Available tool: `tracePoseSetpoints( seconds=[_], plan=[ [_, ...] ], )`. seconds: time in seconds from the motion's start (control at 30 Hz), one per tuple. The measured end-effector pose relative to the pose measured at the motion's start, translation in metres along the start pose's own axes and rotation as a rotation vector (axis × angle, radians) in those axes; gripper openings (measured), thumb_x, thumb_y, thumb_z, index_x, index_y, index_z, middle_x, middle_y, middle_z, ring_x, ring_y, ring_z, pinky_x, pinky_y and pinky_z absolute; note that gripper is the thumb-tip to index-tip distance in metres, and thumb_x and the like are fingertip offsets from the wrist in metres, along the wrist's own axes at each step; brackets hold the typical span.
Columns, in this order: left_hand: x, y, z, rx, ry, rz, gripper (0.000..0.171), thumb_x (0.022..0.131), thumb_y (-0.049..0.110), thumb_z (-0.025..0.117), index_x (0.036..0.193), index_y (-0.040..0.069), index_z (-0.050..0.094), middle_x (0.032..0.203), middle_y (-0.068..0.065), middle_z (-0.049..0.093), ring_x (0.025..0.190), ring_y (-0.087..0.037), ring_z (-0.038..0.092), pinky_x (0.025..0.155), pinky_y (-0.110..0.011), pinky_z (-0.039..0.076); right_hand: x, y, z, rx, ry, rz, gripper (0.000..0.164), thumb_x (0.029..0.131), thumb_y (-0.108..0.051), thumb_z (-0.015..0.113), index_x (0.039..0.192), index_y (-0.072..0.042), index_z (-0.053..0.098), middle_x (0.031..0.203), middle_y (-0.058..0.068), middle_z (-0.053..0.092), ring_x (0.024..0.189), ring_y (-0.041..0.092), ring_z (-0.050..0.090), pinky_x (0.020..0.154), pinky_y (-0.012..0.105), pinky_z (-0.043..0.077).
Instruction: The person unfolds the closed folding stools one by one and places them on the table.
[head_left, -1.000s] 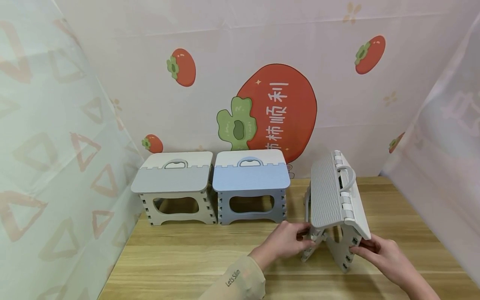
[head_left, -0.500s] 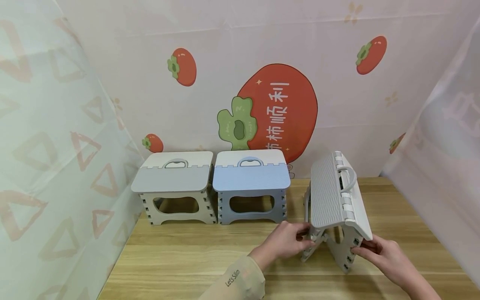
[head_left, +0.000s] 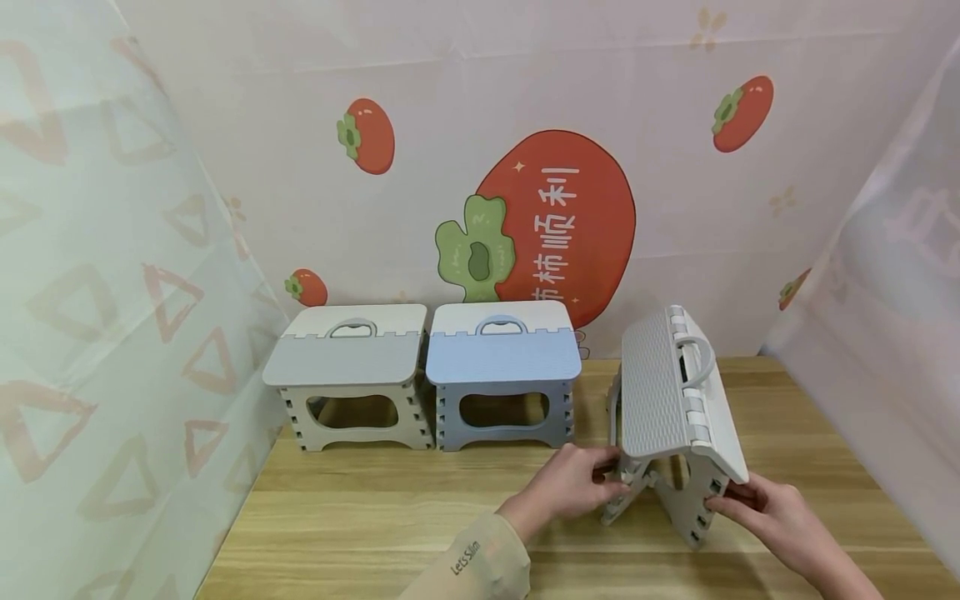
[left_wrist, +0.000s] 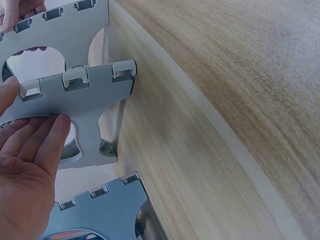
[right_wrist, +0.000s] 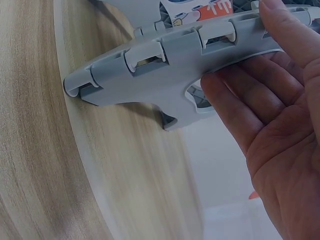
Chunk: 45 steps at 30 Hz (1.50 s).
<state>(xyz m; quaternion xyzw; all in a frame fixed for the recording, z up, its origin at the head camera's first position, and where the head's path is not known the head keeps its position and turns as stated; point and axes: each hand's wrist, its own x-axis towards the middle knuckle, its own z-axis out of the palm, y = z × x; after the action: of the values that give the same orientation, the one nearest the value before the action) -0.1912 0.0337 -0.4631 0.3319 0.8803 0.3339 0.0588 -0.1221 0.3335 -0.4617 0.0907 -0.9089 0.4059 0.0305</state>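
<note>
A grey and white folding step stool (head_left: 656, 392) stands partly folded on the right of the table, its two top halves sloping down like a roof from a ridge with a carry handle (head_left: 696, 360). My left hand (head_left: 573, 483) grips its left leg panel (left_wrist: 95, 107), thumb on the edge and fingers at the cut-out. On the other side my right hand (head_left: 772, 512) holds the right leg panel (right_wrist: 150, 65) the same way, fingers at its opening and thumb over the hinged edge. Some fingertips are hidden behind the panels.
A blue and white folding stool (head_left: 502, 358) and a grey and white one (head_left: 348, 358) stand unfolded side by side at the back left. Behind the wooden table (head_left: 360, 525) hangs a persimmon-print cloth (head_left: 247, 125), with cloth walls at both sides.
The right leg panel and right top half have shifted slightly to the right with my right hand, so the stool's legs stand a little wider. My left hand stays in place.
</note>
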Motion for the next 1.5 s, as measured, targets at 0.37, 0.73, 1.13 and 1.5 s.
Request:
tracePoseSetpoints(
  seconds=[0.37, 0.73, 1.13, 1.5],
  plan=[
    [-0.0005, 0.0014, -0.0012, 0.011, 0.004, -0.008, 0.037, 0.094, 0.037, 0.075, 0.128, 0.023, 0.071, 0.115, 0.012, 0.075, 0.103, 0.007, 0.065, 0.084, -0.007, 0.049, -0.0020, 0.0023, -0.0013, -0.001, -0.008, 0.021, 0.032, 0.094, -0.012, 0.075, 0.123, 0.001, 0.069, 0.103, 0.004, 0.079, 0.089, -0.006, 0.067, 0.069, 0.018, 0.057],
    [0.0002, 0.0016, -0.0021, 0.016, 0.013, -0.008, 0.037, 0.094, 0.039, 0.075, 0.127, 0.024, 0.071, 0.115, 0.012, 0.075, 0.104, 0.007, 0.065, 0.085, -0.007, 0.049, -0.0021, 0.0016, -0.0039, -0.004, -0.014, 0.030, 0.036, 0.095, -0.013, 0.074, 0.127, 0.004, 0.067, 0.108, 0.015, 0.077, 0.091, -0.008, 0.066, 0.070, 0.018, 0.056],
    [-0.0005, 0.0013, -0.0034, 0.009, 0.004, -0.005, 0.035, 0.095, 0.037, 0.074, 0.127, 0.023, 0.071, 0.118, 0.012, 0.074, 0.108, 0.006, 0.064, 0.087, -0.007, 0.049, -0.0026, 0.0062, -0.0029, 0.011, 0.009, -0.013, 0.033, 0.094, -0.009, 0.074, 0.123, 0.004, 0.068, 0.103, -0.001, 0.079, 0.090, -0.007, 0.066, 0.070, 0.017, 0.056],
    [-0.0006, 0.0000, -0.0040, 0.011, -0.003, -0.002, 0.035, 0.095, 0.038, 0.073, 0.127, 0.023, 0.070, 0.118, 0.011, 0.074, 0.108, 0.006, 0.064, 0.087, -0.008, 0.050, -0.0026, 0.0049, -0.0050, 0.017, -0.011, 0.004, 0.036, 0.095, -0.009, 0.073, 0.126, 0.007, 0.065, 0.108, 0.017, 0.076, 0.092, -0.007, 0.065, 0.071, 0.018, 0.057]
  ],
)
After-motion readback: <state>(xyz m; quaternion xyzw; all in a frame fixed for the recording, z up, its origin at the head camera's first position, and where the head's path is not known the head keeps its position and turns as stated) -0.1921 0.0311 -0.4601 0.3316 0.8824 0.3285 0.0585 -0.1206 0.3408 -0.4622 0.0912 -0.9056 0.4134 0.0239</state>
